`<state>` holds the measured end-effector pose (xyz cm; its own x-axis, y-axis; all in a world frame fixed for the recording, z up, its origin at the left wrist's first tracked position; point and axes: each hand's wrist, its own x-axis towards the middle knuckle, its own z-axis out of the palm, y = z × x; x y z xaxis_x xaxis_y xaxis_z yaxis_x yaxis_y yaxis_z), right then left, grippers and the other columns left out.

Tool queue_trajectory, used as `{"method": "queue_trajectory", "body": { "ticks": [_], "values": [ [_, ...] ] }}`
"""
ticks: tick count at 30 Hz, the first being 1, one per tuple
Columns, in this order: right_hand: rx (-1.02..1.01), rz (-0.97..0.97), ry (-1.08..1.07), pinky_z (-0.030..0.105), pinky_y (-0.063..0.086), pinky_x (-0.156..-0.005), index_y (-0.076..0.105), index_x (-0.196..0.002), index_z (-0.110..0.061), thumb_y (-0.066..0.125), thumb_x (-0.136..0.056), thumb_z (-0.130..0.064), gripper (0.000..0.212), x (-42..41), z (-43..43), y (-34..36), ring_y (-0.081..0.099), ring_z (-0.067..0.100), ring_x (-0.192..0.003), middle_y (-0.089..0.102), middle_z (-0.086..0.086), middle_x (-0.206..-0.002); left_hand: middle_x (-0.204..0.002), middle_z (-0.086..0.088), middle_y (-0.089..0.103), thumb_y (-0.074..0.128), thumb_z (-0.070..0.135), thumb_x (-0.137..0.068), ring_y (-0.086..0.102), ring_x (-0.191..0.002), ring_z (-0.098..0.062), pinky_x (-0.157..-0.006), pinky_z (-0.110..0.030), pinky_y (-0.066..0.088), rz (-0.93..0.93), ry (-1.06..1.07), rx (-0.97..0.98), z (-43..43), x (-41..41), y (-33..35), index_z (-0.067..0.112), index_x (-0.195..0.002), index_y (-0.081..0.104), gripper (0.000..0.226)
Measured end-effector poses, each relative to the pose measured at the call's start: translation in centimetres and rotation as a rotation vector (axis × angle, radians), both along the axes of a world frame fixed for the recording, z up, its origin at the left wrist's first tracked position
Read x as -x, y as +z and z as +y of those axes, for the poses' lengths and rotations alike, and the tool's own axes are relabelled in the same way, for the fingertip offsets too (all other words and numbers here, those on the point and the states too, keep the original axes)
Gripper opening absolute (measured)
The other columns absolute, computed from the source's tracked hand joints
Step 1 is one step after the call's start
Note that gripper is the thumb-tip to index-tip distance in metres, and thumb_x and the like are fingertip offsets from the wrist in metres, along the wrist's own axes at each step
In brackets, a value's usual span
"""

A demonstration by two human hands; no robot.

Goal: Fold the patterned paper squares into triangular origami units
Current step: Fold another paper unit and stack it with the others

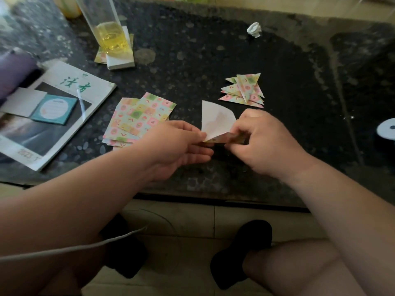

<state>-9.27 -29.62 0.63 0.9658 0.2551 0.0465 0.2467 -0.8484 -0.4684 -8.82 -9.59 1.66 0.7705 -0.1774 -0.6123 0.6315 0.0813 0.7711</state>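
I hold one paper square (215, 120) just above the dark table, its white back facing me and curling over. My left hand (181, 146) pinches its near left corner. My right hand (265, 144) pinches the folded patterned edge at the right. A loose stack of flat patterned squares (139, 118) lies left of my hands. Several finished triangular units (245, 90) are piled beyond my right hand.
A magazine (53, 116) with a teal notepad (54, 108) lies at the left edge. A tall glass of yellow liquid (111, 37) stands on a white block at the back left. A crumpled paper ball (254, 29) sits at the back, a white disc (385, 130) at the right.
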Motion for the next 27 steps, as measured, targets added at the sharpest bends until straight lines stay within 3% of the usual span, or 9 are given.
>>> {"method": "queue_trajectory", "body": {
  "ticks": [2, 5, 9, 12, 15, 18, 21, 27],
  "values": [
    [-0.029, -0.138, 0.061, 0.043, 0.05, -0.071, 0.077, -0.083, -0.018, 0.078, -0.083, -0.016, 0.003, 0.4, -0.2, 0.1, 0.053, 0.022, -0.087, 0.056, -0.003, -0.084, -0.078, -0.015, 0.069, 0.062, -0.003, -0.096, 0.074, -0.065, -0.025, -0.055, -0.029, 0.059, 0.029, 0.042, 0.034, 0.5, 0.1, 0.3, 0.009, -0.087, 0.053, 0.018],
    [-0.021, -0.288, 0.127, 0.042, 0.046, -0.066, 0.079, -0.085, -0.012, 0.072, -0.079, -0.007, 0.011, 1.1, 0.0, -0.5, 0.053, 0.026, -0.082, 0.057, 0.002, -0.082, -0.078, -0.014, 0.066, 0.058, -0.006, -0.097, 0.072, -0.062, -0.024, -0.053, -0.029, 0.058, -0.02, 0.057, 0.002, 0.9, 0.3, 0.2, 0.013, -0.083, 0.048, 0.026],
    [-0.027, -0.401, 0.141, 0.045, 0.044, -0.065, 0.078, -0.084, -0.004, 0.071, -0.079, 0.001, 0.01, 1.5, 0.3, -0.5, 0.053, 0.029, -0.079, 0.058, 0.007, -0.081, -0.072, -0.009, 0.069, 0.052, -0.01, -0.098, 0.07, -0.067, -0.019, -0.067, -0.034, 0.061, -0.24, -0.083, -0.112, 1.8, 0.4, 0.3, 0.008, -0.085, 0.063, 0.025],
    [-0.055, -0.462, 0.14, 0.045, 0.043, -0.064, 0.078, -0.084, -0.001, 0.075, -0.078, 0.004, 0.008, 1.5, 0.4, 0.1, 0.053, 0.028, -0.079, 0.059, 0.009, -0.08, -0.081, -0.003, 0.077, 0.056, -0.014, -0.092, 0.073, -0.077, -0.016, -0.075, -0.032, 0.06, -0.392, -0.248, -0.245, 2.9, 0.5, 0.9, 0.013, -0.094, 0.072, 0.032],
    [-0.067, -0.474, 0.156, 0.045, 0.042, -0.064, 0.078, -0.085, -0.001, 0.078, -0.079, 0.003, 0.007, 1.5, 0.6, 0.6, 0.053, 0.027, -0.081, 0.06, 0.01, -0.081, -0.09, 0.004, 0.078, 0.075, -0.003, -0.085, 0.075, -0.089, -0.014, -0.086, -0.036, 0.059, -0.547, -0.329, -0.355, 3.6, 0.6, 1.3, 0.027, -0.096, 0.074, 0.032],
    [-0.097, -0.478, 0.173, 0.044, 0.043, -0.064, 0.078, -0.086, -0.002, 0.078, -0.084, -0.003, 0.003, 1.7, 1.0, 0.9, 0.054, 0.026, -0.081, 0.062, 0.01, -0.083, -0.088, 0.008, 0.077, 0.084, 0.007, -0.08, 0.074, -0.088, -0.014, -0.089, -0.041, 0.06, -0.656, -0.274, -0.393, 3.9, 0.9, 1.1, 0.035, -0.094, 0.075, 0.032],
    [-0.154, -0.507, 0.178, 0.043, 0.046, -0.07, 0.076, -0.091, -0.002, 0.075, -0.089, -0.009, 0.007, 1.8, 1.1, 1.3, 0.056, 0.027, -0.082, 0.065, 0.01, -0.086, -0.089, 0.008, 0.078, 0.084, 0.014, -0.079, 0.075, -0.088, -0.015, -0.09, -0.045, 0.059, -0.723, -0.227, -0.371, 4.0, 1.0, 1.2, 0.039, -0.094, 0.077, 0.03],
    [-0.225, -0.512, 0.207, 0.036, 0.041, -0.068, 0.08, -0.104, -0.006, 0.078, -0.092, -0.016, 0.016, 2.1, 1.7, 2.4, 0.052, 0.023, -0.083, 0.06, 0.009, -0.085, -0.081, 0.008, 0.077, 0.081, 0.01, -0.082, 0.075, -0.078, -0.011, -0.081, -0.035, 0.061, -0.779, -0.219, -0.352, 3.6, 1.4, 2.3, 0.034, -0.089, 0.077, 0.025]
  ]
}}
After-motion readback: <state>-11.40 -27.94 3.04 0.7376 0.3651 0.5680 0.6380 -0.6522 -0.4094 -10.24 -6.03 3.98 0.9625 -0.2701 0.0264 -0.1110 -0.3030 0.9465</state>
